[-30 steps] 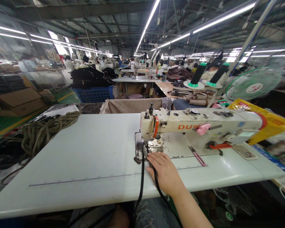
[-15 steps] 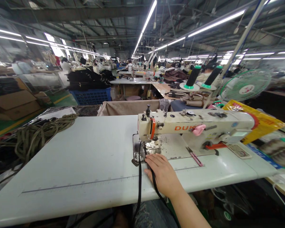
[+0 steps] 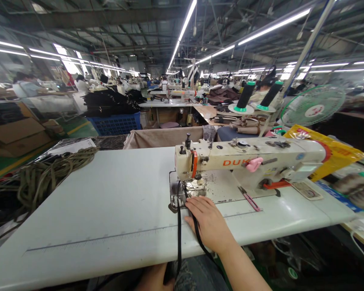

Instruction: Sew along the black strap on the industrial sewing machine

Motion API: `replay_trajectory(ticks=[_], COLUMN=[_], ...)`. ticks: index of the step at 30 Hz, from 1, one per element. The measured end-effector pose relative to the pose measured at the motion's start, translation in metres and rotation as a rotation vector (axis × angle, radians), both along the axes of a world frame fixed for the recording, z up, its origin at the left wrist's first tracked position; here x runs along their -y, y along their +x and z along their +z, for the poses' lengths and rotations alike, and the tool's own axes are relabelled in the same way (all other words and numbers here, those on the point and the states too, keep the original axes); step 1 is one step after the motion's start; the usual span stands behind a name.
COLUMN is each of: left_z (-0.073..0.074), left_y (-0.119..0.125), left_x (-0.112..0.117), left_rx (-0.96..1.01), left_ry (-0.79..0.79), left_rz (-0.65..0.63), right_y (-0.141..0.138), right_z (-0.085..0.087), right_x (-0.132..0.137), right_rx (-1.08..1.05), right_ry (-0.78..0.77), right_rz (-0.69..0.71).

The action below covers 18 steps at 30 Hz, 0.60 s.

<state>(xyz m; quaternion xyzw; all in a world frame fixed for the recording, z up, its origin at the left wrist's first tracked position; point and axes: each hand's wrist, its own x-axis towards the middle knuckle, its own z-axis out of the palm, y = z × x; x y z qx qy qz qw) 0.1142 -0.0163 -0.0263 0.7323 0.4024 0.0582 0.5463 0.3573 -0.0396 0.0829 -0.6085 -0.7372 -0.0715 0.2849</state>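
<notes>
My right hand (image 3: 205,221) rests on the sewing machine (image 3: 212,161) bed, just in front of the needle area. Its fingers and thumb are closed round a black strap (image 3: 197,228), which runs from under the presser foot down past the table's front edge. To its left, another length of black strap (image 3: 179,230) hangs from the same spot and drops over the edge. Below that edge, my left hand (image 3: 156,278) shows only in part, beside the hanging strap. Its fingers are hidden. Pink thread snips (image 3: 250,200) lie on the machine bed to the right.
A coil of olive cord (image 3: 42,178) lies on the left of the white table (image 3: 115,194). Black thread cones (image 3: 245,97) stand behind the machine, with a green fan (image 3: 314,109) at the right. A beige fabric bin (image 3: 164,136) adjoins the table's back edge.
My left hand has come into sight below the table's front edge, near the hanging strap. My right hand stays in place on the other strap. The view has shifted slightly.
</notes>
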Motion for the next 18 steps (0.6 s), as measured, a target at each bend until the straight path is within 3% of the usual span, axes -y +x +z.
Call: replay_trajectory(ticks=[6, 9, 14, 18], left_z=[-0.007, -0.023, -0.063, -0.07], left_y=[-0.013, -0.018, -0.029, -0.03], left_x=[0.003, 0.002, -0.003, -0.004], left_rx=[0.153, 0.158, -0.001, -0.101], left_ry=[0.038, 0.09, 0.147, 0.164], left_rz=[-0.212, -0.277, -0.247, -0.181], right_y=[0.0, 0.0, -0.001, -0.002], right_z=[0.002, 0.002, 0.002, 0.003], right_x=[0.0, 0.0, 0.001, 0.001], right_rx=[-0.011, -0.009, -0.005, -0.005], right_ry=[-0.002, 0.007, 0.018, 0.029], right_rz=[-0.007, -0.008, -0.02, -0.024])
